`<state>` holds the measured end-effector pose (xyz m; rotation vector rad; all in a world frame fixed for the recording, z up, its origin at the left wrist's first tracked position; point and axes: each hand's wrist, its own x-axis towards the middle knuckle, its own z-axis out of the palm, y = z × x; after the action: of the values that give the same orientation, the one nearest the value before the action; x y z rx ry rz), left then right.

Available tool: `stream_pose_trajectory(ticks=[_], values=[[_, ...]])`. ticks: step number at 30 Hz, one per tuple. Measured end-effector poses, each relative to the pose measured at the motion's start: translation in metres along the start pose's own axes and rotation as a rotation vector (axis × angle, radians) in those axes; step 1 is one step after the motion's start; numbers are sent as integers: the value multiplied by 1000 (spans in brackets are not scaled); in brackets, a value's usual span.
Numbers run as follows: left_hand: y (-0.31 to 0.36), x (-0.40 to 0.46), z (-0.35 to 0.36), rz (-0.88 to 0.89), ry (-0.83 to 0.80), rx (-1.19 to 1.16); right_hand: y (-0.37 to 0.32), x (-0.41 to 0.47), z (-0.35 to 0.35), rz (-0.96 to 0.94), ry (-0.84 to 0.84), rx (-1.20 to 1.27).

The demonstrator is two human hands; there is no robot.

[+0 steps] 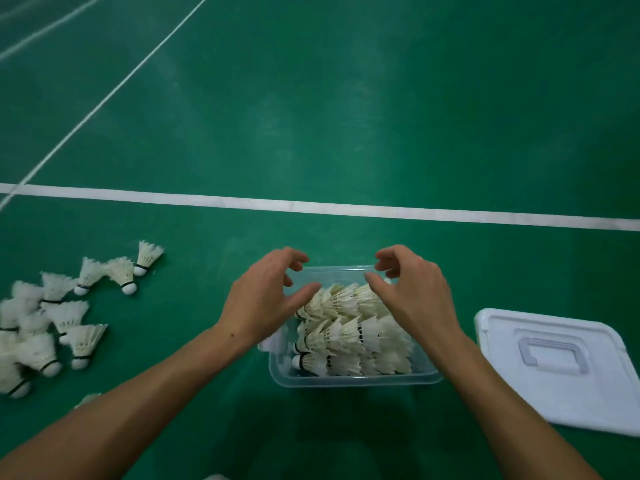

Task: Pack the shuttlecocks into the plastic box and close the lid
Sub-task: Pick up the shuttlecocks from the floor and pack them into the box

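Note:
A clear plastic box point(353, 380) stands on the green floor in front of me, holding rows of white shuttlecocks point(349, 336) lying on their sides. My left hand point(266, 296) hovers over the box's far left corner with fingers loosely curled and nothing in them. My right hand point(412, 289) hovers over the far right part in the same way, also holding nothing. Several loose shuttlecocks point(52, 320) lie scattered on the floor to the left. The white lid point(554, 368) with a moulded handle lies flat to the right of the box.
The floor is a green badminton court with a broad white line point(311, 204) running across just beyond the box and thinner lines at the upper left. One more shuttlecock point(88, 399) peeks out beside my left forearm.

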<state>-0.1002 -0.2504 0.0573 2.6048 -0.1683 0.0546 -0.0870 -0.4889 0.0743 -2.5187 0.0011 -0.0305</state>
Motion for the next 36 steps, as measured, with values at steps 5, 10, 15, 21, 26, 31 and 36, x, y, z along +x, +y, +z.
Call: stream_pose_trajectory(ticks=[5, 10, 15, 21, 26, 31, 36], values=[[-57, -27, -30, -78, 42, -97, -50, -1, 44, -171, -123, -29], [-112, -51, -41, -179, 108, -215, -107, -2, 97, -323, -227, -110], [-172, -88, -57, -278, 171, -235, -159, -5, 152, -422, -305, -149], [-240, -136, -81, -410, 210, -181, -214, -18, 220, -506, -432, -143], [-285, -166, -103, -509, 248, -144, -242, -33, 269, -565, -548, -169], [-316, -202, -110, -603, 205, -185, -261, -43, 309, -581, -606, -158], [-322, -243, -91, -612, 22, -259, -277, -54, 343, -598, -627, -138]])
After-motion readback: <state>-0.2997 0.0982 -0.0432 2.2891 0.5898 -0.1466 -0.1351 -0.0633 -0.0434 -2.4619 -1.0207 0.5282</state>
